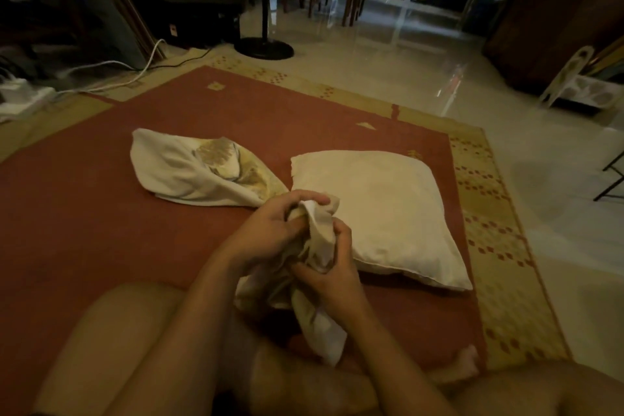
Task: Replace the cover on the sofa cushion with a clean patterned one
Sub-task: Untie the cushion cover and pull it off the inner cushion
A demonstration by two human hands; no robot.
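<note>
Both hands work close together at the near left corner of a bare cream cushion (381, 213) on a red rug (101, 213). The left hand (266, 230) curls round the top of a bunched cream cover (320, 324); the right hand (332, 268) grips it lower down. A leaf-patterned cover (189, 169) lies crumpled left of the cushion

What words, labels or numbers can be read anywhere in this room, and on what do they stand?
No text here can be read.
The red mark on the black box: too small and blurred to read.
The held cover, the leaf-patterned cover and the cushion: no words show.
</note>
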